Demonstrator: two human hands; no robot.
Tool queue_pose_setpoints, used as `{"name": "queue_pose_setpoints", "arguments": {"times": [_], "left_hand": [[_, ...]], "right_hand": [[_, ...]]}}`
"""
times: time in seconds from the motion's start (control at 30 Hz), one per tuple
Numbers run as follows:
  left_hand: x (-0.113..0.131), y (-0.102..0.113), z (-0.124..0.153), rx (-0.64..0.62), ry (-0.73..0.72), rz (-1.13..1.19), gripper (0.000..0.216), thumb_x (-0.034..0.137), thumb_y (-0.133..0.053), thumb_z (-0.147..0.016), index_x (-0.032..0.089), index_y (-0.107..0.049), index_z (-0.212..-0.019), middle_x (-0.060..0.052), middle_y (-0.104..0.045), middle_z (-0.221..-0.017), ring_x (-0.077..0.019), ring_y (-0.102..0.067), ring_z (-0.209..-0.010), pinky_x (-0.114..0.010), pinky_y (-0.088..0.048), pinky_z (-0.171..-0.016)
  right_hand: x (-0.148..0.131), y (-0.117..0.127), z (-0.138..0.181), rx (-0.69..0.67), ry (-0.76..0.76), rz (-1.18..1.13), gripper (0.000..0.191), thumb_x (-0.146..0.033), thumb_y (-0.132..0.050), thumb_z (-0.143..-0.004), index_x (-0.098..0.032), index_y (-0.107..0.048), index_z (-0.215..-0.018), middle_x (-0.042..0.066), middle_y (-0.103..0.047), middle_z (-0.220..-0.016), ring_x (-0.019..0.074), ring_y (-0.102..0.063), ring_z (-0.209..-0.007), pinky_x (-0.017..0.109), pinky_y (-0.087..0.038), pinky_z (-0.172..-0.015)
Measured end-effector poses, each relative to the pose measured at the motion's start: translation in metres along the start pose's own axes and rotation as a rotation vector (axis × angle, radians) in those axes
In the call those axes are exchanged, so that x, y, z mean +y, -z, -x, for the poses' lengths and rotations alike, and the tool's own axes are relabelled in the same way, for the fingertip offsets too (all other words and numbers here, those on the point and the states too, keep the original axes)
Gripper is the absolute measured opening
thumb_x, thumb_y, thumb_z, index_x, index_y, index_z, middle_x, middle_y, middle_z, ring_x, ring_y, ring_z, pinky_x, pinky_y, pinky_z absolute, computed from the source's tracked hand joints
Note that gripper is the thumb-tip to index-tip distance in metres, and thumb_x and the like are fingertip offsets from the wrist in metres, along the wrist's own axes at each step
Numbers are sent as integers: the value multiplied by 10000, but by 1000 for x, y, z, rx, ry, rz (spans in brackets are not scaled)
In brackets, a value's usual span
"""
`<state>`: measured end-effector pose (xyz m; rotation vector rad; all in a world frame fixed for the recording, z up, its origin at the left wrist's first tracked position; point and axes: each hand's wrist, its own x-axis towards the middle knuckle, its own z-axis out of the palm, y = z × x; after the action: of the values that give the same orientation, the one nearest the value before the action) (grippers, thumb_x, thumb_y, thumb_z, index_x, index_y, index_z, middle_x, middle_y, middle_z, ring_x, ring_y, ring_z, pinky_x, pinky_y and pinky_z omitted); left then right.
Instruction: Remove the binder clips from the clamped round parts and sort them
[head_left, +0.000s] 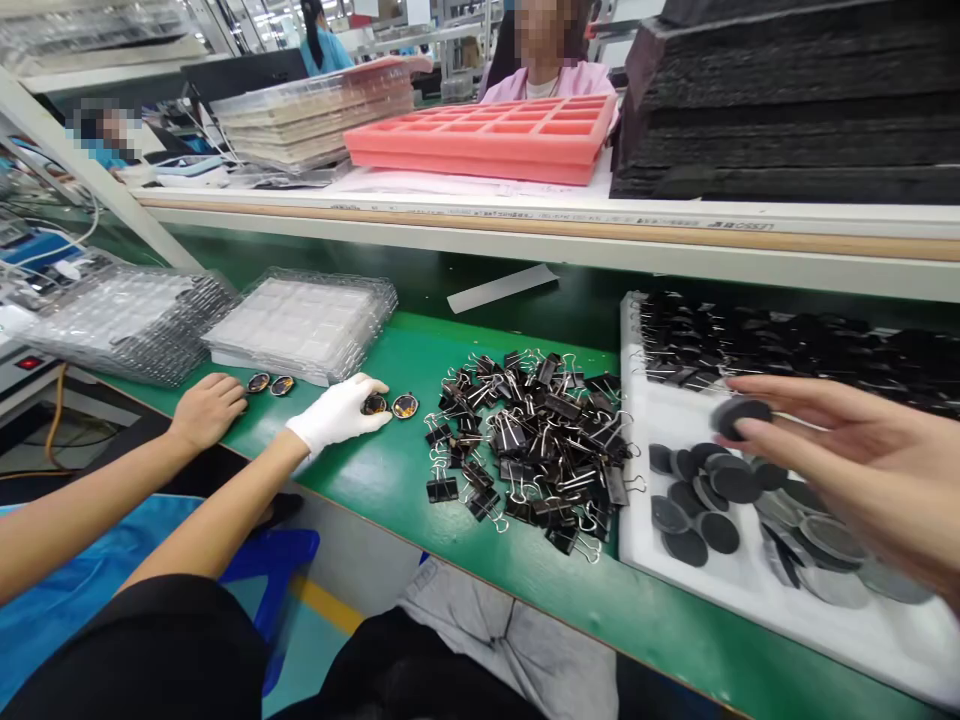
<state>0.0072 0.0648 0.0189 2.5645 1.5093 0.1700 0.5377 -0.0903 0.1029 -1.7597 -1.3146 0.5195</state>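
- Black clothing fills the foreground.
- Bare right hand pinches one black disc above the white tray; many loose discs apparently remain there.
- Blurred, that round piece seems flat face up, with no long axis.
- Gloved left hand closes around a small part, its twin just beside.

On the shelf, a red tray sits between a pale stack and a black stack; behind it is a person in pink.
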Motion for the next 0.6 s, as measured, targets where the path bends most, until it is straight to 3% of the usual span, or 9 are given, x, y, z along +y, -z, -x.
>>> {"name": "queue_pose_setpoints", "arguments": {"times": [0.07,0.17,0.3,0.4,0.5,0.57,0.6], "left_hand": [[2,-7,1,108,-25,4,566,522,-633,-927,148,-624,-1352,-128,-708,-1178,-277,-699,-1062,-412,-551,-986],[0,-20,6,295,-13,50,560,460,-561,-974,134,-554,-1429,-107,-730,-1056,-236,-699,-942,-380,-565,-930],[2,-28,13,405,91,69,504,461,-588,-953,148,-616,-1346,-106,-732,-1024,-233,-693,-898,-367,-566,-883],[21,-16,10,501,242,166,456,471,-680,-878,167,-686,-1217,-74,-731,-945,-232,-689,-880,-364,-561,-888],[63,8,-7,579,412,570,353,472,-674,-909,189,-712,-1118,-23,-691,-850,-152,-627,-692,-276,-535,-663],[101,25,-27,501,412,1014,384,536,-626,-966,177,-702,-1080,-1,-620,-803,-91,-520,-542,-215,-372,-443],[121,32,-38,399,394,1234,396,543,-651,-964,168,-698,-1084,1,-599,-803,-76,-518,-549,-185,-311,-412]], "right_hand": [[-38,-20,11,-91,-5,-190,524,-644,-942,-654,-354,-850,-1081,151,-819,-1041,278,-787,-862,434,-659,-785],[-69,-48,18,-222,49,-362,329,-488,-916,-748,-304,-854,-1013,103,-821,-1007,247,-787,-896,412,-671,-872],[-75,-81,13,-329,28,-587,303,-418,-909,-757,-243,-836,-993,83,-824,-1002,228,-787,-918,399,-669,-903],[-74,-97,9,-331,17,-678,303,-386,-904,-759,-220,-830,-1001,72,-827,-978,209,-787,-878,369,-671,-854],[-82,-107,9,-300,121,-635,240,-338,-864,-813,-218,-840,-1019,61,-829,-974,196,-785,-839,345,-675,-790],[-89,-110,10,-204,294,-536,169,-271,-824,-857,-228,-848,-1018,52,-832,-985,192,-784,-853,327,-675,-762],[-93,-112,9,-131,410,-472,148,-226,-793,-883,-229,-850,-1020,51,-833,-999,191,-784,-875,323,-677,-771]]}}
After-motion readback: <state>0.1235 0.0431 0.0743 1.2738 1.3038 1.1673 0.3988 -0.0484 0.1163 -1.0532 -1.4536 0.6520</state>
